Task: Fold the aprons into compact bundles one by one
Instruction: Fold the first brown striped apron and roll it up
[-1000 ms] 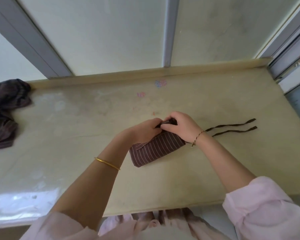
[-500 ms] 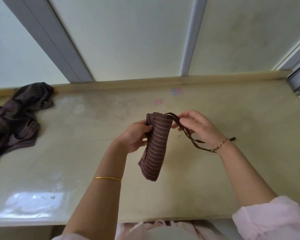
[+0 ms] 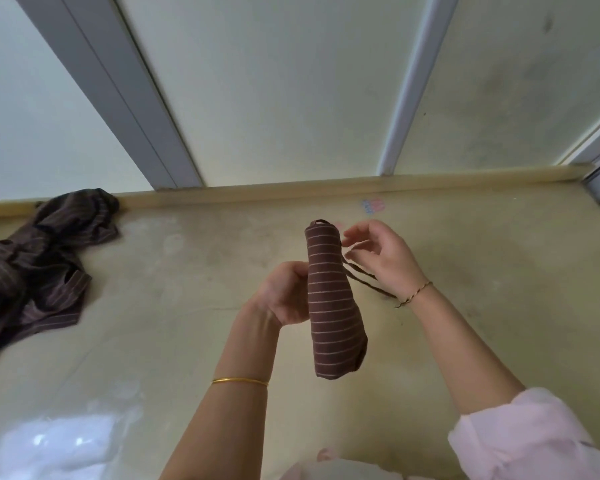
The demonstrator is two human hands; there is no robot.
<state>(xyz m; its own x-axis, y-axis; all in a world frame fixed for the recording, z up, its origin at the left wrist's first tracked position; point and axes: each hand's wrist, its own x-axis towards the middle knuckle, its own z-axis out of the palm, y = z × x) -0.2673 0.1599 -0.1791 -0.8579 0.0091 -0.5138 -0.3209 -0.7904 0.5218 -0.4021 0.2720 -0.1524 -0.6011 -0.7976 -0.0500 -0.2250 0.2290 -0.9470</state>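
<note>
A brown apron with thin pale stripes, rolled into a tight bundle (image 3: 329,306), is held upright above the table. My left hand (image 3: 286,294) grips the roll at its middle from the left. My right hand (image 3: 381,258) is just right of the roll's top and pinches the apron's dark strings (image 3: 364,278), which run from the roll down toward my right wrist. A small loop of string shows at the top of the roll.
A heap of unfolded dark striped aprons (image 3: 39,268) lies at the table's far left by the wall. The beige table (image 3: 187,306) has a raised back ledge, small stickers (image 3: 373,205) near it, and a bright glare patch at the front left.
The bundle has gone from lying on the table to being held upright in the air. The strings, earlier stretched out on the table to the right, are now gathered in my right hand.
</note>
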